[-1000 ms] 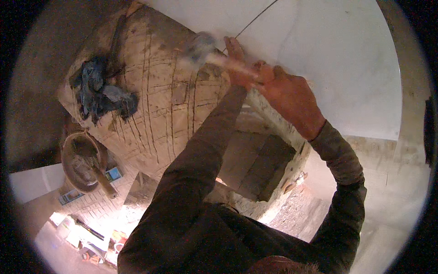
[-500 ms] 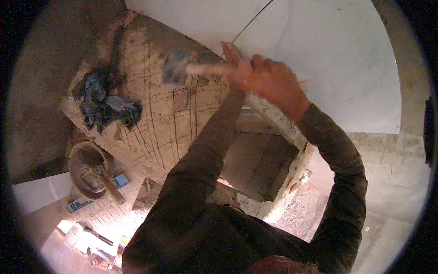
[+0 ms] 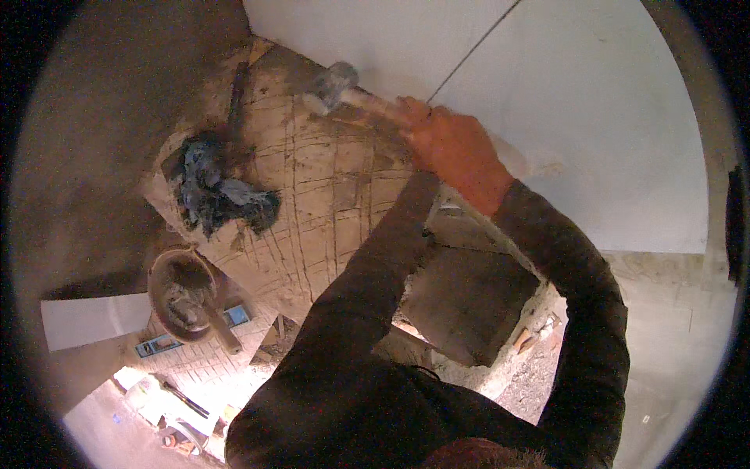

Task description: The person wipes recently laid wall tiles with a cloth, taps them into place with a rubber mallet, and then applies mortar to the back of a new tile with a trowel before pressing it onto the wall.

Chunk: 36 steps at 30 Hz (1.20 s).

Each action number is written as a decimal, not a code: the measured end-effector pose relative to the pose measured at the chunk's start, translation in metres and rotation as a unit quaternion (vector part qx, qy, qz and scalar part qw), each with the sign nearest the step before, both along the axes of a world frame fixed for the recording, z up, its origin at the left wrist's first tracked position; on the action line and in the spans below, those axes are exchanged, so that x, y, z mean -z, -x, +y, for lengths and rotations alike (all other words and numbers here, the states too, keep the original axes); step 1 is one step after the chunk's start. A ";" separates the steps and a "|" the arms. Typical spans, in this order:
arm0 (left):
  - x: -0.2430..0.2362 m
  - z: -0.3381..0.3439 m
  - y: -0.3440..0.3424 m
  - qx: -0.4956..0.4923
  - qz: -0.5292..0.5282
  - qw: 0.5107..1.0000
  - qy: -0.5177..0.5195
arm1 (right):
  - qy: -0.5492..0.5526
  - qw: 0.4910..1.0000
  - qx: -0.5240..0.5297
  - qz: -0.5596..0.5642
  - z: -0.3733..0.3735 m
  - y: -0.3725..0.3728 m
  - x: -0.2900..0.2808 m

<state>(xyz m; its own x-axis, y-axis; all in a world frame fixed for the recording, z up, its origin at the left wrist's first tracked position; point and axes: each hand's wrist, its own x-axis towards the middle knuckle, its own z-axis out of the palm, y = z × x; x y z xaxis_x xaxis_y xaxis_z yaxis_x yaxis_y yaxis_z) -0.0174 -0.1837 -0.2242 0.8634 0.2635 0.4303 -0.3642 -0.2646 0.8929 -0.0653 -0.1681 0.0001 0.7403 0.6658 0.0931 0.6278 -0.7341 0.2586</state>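
Note:
My right hand (image 3: 461, 152) is closed round the pale handle of a mallet (image 3: 338, 84) with a blunt grey head. The mallet's head is at the lower edge of a large white panel (image 3: 570, 133); whether they touch, I cannot tell. My left hand (image 3: 422, 159) lies under the right one at the same edge, its fingers hidden. Below and left of both hands spreads a tan mortar surface (image 3: 312, 180) scored with crossing grooves. A thin dark line (image 3: 476, 51) crosses the panel down to my right hand.
A crumpled dark plastic bag (image 3: 219, 187) lies on the scored surface. Lower left are a bucket (image 3: 160, 301) with a handled tool, a blue spirit level (image 3: 238, 314) and a white strip (image 3: 94, 320). A dark rectangular recess (image 3: 473, 301) lies between my forearms.
The mallet's head has swung away from me, from over the scored surface to the white panel's edge. The left hand's raised fingers have gone out of sight. The whole view has shifted slightly.

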 end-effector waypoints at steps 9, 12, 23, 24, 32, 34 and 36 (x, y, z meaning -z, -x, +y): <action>-0.003 -0.007 0.000 0.055 0.020 0.998 0.018 | -0.072 0.995 -0.037 -0.060 0.030 -0.036 0.032; -0.002 -0.008 0.004 0.063 0.025 0.997 0.027 | 0.010 0.999 -0.018 -0.028 0.069 -0.027 0.046; 0.003 0.035 -0.021 0.137 0.036 0.949 0.281 | -0.046 0.999 -0.004 -0.005 0.068 -0.020 -0.018; 0.002 0.054 -0.036 0.172 0.038 0.910 0.375 | -0.049 0.999 0.008 0.000 0.064 -0.016 -0.035; -0.104 0.178 -0.106 -0.032 -0.127 0.987 0.097 | -0.110 0.989 -0.062 -0.081 0.052 -0.015 -0.100; -0.111 0.178 -0.101 -0.065 -0.122 0.990 0.028 | -0.043 0.981 -0.105 -0.159 0.068 -0.028 -0.097; -0.110 0.173 -0.092 -0.031 -0.099 0.994 0.039 | -0.028 0.978 -0.087 -0.186 0.071 -0.048 -0.093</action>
<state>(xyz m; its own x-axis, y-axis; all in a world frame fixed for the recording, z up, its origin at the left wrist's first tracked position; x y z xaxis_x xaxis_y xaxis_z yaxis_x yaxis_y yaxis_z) 0.0742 -0.0103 -0.1138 0.7448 0.3524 0.5667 -0.5204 -0.2250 0.8238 -0.0171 -0.0973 0.0930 0.5238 0.7650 0.3746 0.6151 -0.6439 0.4549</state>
